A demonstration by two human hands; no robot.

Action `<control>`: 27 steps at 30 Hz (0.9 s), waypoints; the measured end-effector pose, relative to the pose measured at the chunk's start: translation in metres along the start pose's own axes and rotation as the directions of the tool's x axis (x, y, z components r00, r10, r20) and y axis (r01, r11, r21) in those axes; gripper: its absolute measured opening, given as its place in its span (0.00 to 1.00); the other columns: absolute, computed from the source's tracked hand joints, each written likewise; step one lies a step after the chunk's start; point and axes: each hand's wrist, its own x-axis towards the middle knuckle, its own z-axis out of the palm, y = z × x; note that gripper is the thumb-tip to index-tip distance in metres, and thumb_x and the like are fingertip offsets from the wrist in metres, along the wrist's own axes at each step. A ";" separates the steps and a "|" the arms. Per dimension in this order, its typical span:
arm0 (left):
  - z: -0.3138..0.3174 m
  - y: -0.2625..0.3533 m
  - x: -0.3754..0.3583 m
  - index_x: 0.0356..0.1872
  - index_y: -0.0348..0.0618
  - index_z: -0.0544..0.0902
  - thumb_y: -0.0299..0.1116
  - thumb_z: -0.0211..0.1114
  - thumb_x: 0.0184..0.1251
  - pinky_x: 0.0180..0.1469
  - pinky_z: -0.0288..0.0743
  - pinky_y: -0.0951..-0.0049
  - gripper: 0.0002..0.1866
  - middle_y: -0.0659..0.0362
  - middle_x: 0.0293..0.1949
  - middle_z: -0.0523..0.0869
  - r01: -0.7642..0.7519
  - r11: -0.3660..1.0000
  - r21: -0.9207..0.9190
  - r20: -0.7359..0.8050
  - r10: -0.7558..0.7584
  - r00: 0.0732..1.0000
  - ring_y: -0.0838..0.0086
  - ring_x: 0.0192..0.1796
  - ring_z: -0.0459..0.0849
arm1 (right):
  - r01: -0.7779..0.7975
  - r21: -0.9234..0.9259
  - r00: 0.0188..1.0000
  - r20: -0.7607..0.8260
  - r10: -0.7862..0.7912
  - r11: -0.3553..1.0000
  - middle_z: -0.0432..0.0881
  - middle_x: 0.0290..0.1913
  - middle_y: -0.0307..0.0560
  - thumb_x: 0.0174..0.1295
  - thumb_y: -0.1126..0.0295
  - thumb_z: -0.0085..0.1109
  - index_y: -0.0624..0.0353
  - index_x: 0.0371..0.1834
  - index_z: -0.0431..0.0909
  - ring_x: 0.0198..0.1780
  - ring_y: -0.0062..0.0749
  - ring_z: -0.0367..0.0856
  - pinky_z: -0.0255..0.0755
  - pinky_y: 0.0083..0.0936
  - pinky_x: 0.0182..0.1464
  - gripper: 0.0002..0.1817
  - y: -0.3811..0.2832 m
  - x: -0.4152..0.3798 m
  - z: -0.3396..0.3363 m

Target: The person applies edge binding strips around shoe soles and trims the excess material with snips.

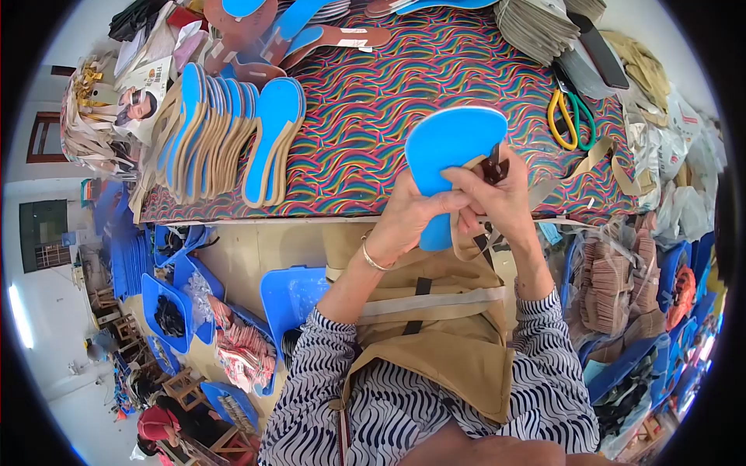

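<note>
A blue insole point(454, 140) is held up in front of me, over the table's near edge and my tan apron. My left hand point(408, 213) grips it along its left side, thumb lying across the blue face. From the right, my right hand point(497, 198) closes at the insole's edge, its fingertips meeting my left thumb. In that same hand is a dark brown, glossy tool point(495, 165); its working end is hidden by the fingers. A tan binding strip point(466, 250) runs along the insole's edge and hangs below my hands.
On the patterned tablecloth point(350, 147), a row of blue-topped insoles point(206, 132) stands at left, with more insoles point(334, 37) behind. Scissors with yellow and green handles point(571, 120) lie at right near a tan strip point(594, 159). Blue bins point(291, 291) stand below the table.
</note>
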 end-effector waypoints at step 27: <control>-0.009 0.026 0.010 0.44 0.42 0.76 0.36 0.56 0.76 0.36 0.72 0.66 0.08 0.63 0.29 0.78 -0.423 0.692 -0.585 -0.312 0.290 0.905 0.73 0.29 0.75 | 0.197 -0.299 0.979 0.114 -0.170 0.934 0.80 0.23 0.43 0.62 0.78 0.60 0.65 0.48 0.81 0.22 0.24 0.76 0.66 0.24 0.25 0.11 0.000 -0.052 0.017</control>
